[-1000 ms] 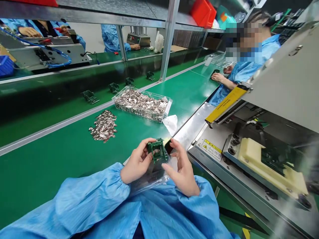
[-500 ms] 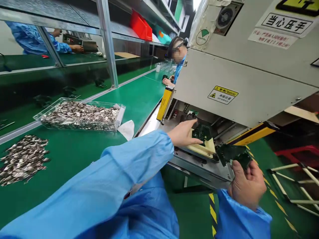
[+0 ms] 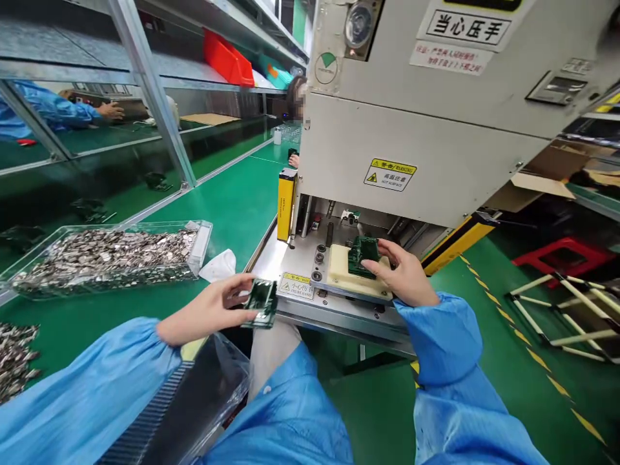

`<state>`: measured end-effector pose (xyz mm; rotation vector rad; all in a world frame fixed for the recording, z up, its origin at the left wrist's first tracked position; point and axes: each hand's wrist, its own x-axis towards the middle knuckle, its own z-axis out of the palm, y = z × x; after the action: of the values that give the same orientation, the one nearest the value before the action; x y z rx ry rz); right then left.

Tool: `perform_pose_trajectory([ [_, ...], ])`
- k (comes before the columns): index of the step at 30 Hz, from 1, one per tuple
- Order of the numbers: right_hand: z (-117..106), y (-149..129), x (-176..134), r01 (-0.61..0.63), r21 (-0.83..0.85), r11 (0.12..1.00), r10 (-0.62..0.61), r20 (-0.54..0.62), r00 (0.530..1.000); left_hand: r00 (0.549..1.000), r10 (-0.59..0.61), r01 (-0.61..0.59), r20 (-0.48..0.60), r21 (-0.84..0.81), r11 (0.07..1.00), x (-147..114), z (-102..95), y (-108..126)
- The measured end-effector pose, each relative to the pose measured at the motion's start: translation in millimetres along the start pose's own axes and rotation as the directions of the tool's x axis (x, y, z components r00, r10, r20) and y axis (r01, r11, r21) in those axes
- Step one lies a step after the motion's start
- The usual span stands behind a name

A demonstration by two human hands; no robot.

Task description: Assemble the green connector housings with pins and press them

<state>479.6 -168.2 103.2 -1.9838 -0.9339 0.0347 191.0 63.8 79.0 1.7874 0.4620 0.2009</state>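
Observation:
My left hand (image 3: pixel 217 307) is closed on a dark green moulded plastic part (image 3: pixel 263 300), held in front of the machine's left front corner. My right hand (image 3: pixel 407 271) grips a second dark green plastic part (image 3: pixel 363 256) between thumb and fingers, at the cream fixture block (image 3: pixel 339 274). Whether this part is fully seated in the block cannot be made out. The block sits on a metal plate under the raised front of a pale grey press machine (image 3: pixel 387 135).
A clear tray (image 3: pixel 206 242) of small metal pieces stands on the green bench, with a loose pile (image 3: pixel 17 361) nearby. Yellow posts (image 3: pixel 287 205) flank the machine opening. A black bin (image 3: pixel 184 400) is by my lap. Another person's hand (image 3: pixel 294 160) shows beyond the machine.
My left hand has drawn back from the fixture to the left, now with a green part in it. My right hand has brought its green part leftward onto the fixture. The view has shifted right.

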Motion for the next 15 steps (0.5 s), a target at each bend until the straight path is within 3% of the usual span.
perform_pose_trajectory([
  [3, -1, 5, -8, 0.001, -0.037, 0.999, -0.002, -0.029, 1.000, 0.996, -0.091, 0.091, 0.001, -0.038, 0.995, -6, -1.7, -33],
  [5, -8, 12, -25, 0.048, -0.115, 0.992, -0.066, -0.164, 0.984, 0.995, -0.093, 0.094, 0.022, -0.067, 0.993, 2, 4.9, -46],
  [7, -19, 26, -51, 0.017, -0.209, 0.978, -0.094, -0.362, 0.927, 0.995, -0.073, 0.079, 0.068, -0.087, 0.993, 13, 12.0, -52],
  [9, -29, 48, -84, -0.171, -0.209, 0.963, 0.031, -0.543, 0.839, 0.992, -0.047, 0.058, 0.118, -0.093, 0.994, 21, 16.3, -53],
  [11, -36, 77, -115, -0.395, -0.019, 0.918, 0.319, -0.557, 0.767, 0.987, -0.025, 0.039, 0.156, -0.087, 0.995, 26, 16.4, -53],
  [12, -37, 91, -127, -0.452, 0.124, 0.883, 0.448, -0.507, 0.736, 0.986, -0.019, 0.033, 0.165, -0.083, 0.996, 27, 14.9, -53],
  [15, -33, 124, -147, -0.472, 0.293, 0.832, 0.554, -0.498, 0.667, 0.985, -0.023, 0.037, 0.169, -0.078, 0.996, 30, 7.5, -53],
])
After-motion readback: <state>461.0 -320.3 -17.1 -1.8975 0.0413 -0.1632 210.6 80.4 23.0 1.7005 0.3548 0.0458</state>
